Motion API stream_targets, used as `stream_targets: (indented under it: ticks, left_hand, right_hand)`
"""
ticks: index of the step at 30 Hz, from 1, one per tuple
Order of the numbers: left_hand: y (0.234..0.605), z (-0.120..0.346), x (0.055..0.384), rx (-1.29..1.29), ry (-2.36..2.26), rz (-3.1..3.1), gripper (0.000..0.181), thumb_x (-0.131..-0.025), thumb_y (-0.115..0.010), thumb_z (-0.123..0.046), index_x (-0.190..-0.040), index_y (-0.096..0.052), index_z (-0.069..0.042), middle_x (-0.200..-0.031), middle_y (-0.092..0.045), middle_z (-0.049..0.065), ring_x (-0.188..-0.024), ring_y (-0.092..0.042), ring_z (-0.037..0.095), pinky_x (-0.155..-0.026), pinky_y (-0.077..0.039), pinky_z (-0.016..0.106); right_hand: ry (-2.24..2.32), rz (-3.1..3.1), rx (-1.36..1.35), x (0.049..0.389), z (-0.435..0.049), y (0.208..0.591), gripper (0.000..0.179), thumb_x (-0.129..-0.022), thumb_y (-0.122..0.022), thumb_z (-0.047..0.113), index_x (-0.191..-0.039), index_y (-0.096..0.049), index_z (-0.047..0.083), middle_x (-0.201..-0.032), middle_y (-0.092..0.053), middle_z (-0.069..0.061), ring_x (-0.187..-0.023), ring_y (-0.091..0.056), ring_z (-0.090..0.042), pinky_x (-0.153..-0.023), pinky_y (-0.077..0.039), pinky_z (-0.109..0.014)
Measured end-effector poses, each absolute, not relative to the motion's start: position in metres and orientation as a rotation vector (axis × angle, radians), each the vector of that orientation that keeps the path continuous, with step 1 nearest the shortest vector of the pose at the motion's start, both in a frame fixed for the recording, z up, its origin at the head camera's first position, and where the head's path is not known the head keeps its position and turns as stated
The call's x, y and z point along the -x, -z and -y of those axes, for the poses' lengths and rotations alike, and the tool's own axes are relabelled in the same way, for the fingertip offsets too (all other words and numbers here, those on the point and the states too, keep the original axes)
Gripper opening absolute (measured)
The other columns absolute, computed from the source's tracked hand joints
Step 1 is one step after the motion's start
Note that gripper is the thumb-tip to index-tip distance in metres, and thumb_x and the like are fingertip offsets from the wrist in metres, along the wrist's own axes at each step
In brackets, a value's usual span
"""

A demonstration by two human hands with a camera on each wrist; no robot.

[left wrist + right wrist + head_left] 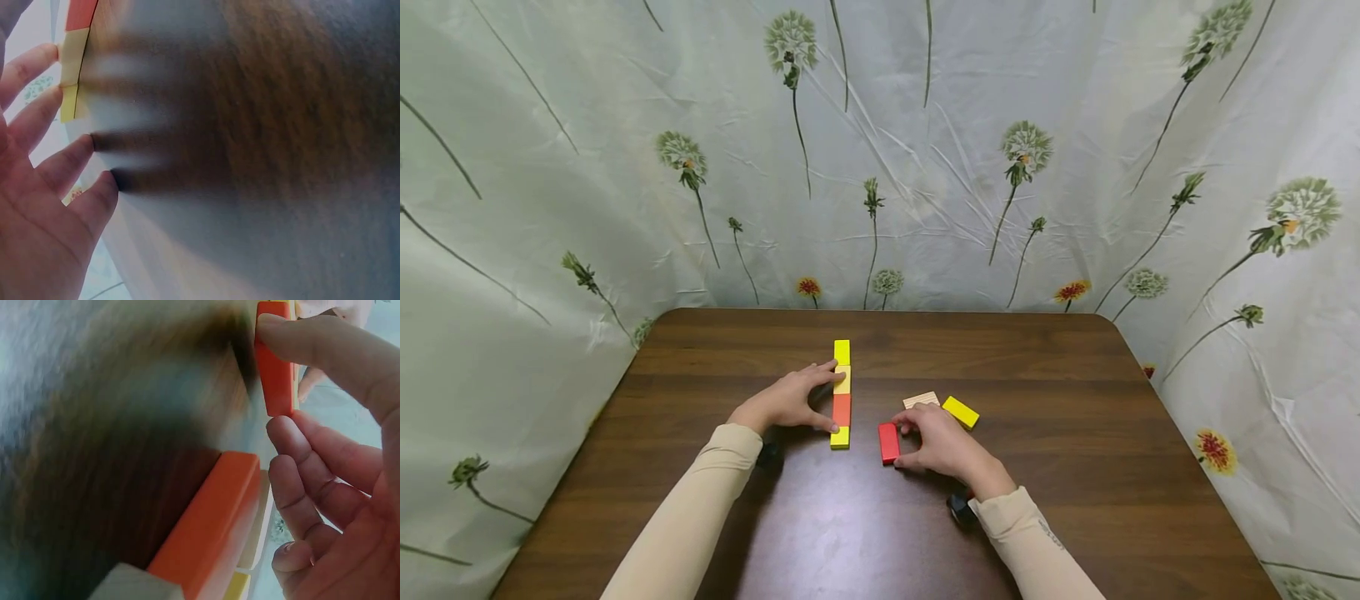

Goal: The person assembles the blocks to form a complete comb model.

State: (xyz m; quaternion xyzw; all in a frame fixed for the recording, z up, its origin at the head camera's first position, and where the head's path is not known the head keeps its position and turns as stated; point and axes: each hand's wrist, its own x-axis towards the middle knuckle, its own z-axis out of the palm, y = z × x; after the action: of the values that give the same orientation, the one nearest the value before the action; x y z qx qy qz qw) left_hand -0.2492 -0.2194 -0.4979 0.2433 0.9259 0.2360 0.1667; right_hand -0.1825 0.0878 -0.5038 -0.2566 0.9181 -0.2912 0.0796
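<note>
A straight row of blocks runs away from me on the table: a far yellow block (842,351), a pale yellow block (844,383), an orange block (842,408) and a near yellow block (839,441). My left hand (784,402) lies along the row's left side, thumb at the near end and spread fingertips touching farther up. To the right of the row, my right hand (946,446) pinches a red block (888,443) by its ends, between thumb and fingers. The right wrist view also shows that red block (278,369) in the pinch.
Beyond the right hand lie a plain wooden block (921,400) and a yellow block (961,412). An orange-red block (206,519) appears low in the right wrist view. The brown wooden table (1037,358) ends at a flower-print curtain (925,167).
</note>
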Motion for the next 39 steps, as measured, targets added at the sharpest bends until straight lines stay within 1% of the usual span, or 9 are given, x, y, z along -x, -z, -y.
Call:
stream_targets:
  ticks: [4,10,15,19,21,29,34,39]
  left_hand:
    - [0.497,0.219,0.249,-0.691,-0.670,-2.636,0.098,-0.082,-0.093,-0.048,-0.163,-0.048,-0.016,-0.178,-0.030,0.013,-0.163,-0.025,0.049,-0.128,-0.028,0.069]
    - [0.495,0.219,0.249,-0.692,-0.674,-2.637,0.098,-0.082,-0.093,-0.048,-0.163,-0.049,-0.016,-0.177,-0.031,0.014,-0.163,-0.026,0.050,-0.127,-0.029,0.070]
    - [0.496,0.220,0.249,-0.693,-0.683,-2.638,0.098,-0.081,-0.094,-0.047,-0.162,-0.050,-0.016,-0.177,-0.032,0.013,-0.162,-0.026,0.050,-0.127,-0.030,0.069]
    - [0.497,0.219,0.250,-0.676,-0.682,-2.638,0.098,-0.081,-0.093,-0.049,-0.162,-0.050,-0.017,-0.177,-0.031,0.012,-0.163,-0.025,0.049,-0.127,-0.029,0.069]
    - [0.498,0.219,0.250,-0.669,-0.684,-2.638,0.098,-0.081,-0.093,-0.050,-0.162,-0.050,-0.017,-0.178,-0.031,0.011,-0.163,-0.025,0.049,-0.127,-0.029,0.070]
    - [0.501,0.220,0.246,-0.660,-0.697,-2.627,0.097,-0.082,-0.093,-0.049,-0.163,-0.049,-0.017,-0.177,-0.031,0.013,-0.163,-0.024,0.050,-0.125,-0.028,0.074]
    - [0.499,0.219,0.246,-0.647,-0.715,-2.631,0.097,-0.081,-0.093,-0.049,-0.162,-0.050,-0.017,-0.177,-0.032,0.013,-0.163,-0.025,0.050,-0.125,-0.027,0.076]
    - [0.498,0.219,0.247,-0.652,-0.713,-2.638,0.096,-0.082,-0.093,-0.048,-0.162,-0.050,-0.017,-0.177,-0.031,0.012,-0.163,-0.025,0.049,-0.125,-0.029,0.074]
  right_hand:
    - [0.887,-2.742,0.777,0.179,-0.086,0.501,0.053,-0.079,-0.096,0.023,-0.125,-0.075,0.008,-0.099,-0.069,0.003,-0.097,-0.060,-0.014,-0.094,-0.053,-0.037]
    - [0.930,-2.706,0.769,0.168,-0.077,0.495,0.054,-0.080,-0.095,0.022,-0.127,-0.074,0.008,-0.107,-0.073,0.000,-0.099,-0.064,-0.017,-0.095,-0.056,-0.040]
    - [0.980,-2.664,0.790,0.160,-0.069,0.495,0.054,-0.082,-0.095,0.022,-0.129,-0.073,0.008,-0.111,-0.073,-0.002,-0.102,-0.067,-0.019,-0.095,-0.059,-0.036]
    - [1.013,-2.662,0.792,0.155,-0.064,0.498,0.054,-0.082,-0.095,0.024,-0.129,-0.073,0.008,-0.111,-0.072,-0.001,-0.102,-0.068,-0.018,-0.093,-0.059,-0.032]
    - [1.038,-2.657,0.785,0.154,-0.062,0.499,0.054,-0.082,-0.095,0.024,-0.129,-0.073,0.008,-0.111,-0.072,-0.001,-0.101,-0.068,-0.017,-0.093,-0.059,-0.032]
    - [1.072,-2.631,0.822,0.147,-0.054,0.508,0.051,-0.081,-0.096,0.024,-0.124,-0.074,0.007,-0.107,-0.073,-0.001,-0.098,-0.068,-0.015,-0.091,-0.058,-0.028]
    - [1.102,-2.638,0.814,0.146,-0.050,0.512,0.050,-0.081,-0.096,0.024,-0.123,-0.075,0.008,-0.106,-0.073,-0.002,-0.097,-0.067,-0.014,-0.091,-0.058,-0.028]
    - [1.112,-2.617,0.794,0.146,-0.046,0.516,0.050,-0.082,-0.095,0.024,-0.125,-0.075,0.008,-0.107,-0.073,0.000,-0.099,-0.067,-0.012,-0.093,-0.058,-0.028]
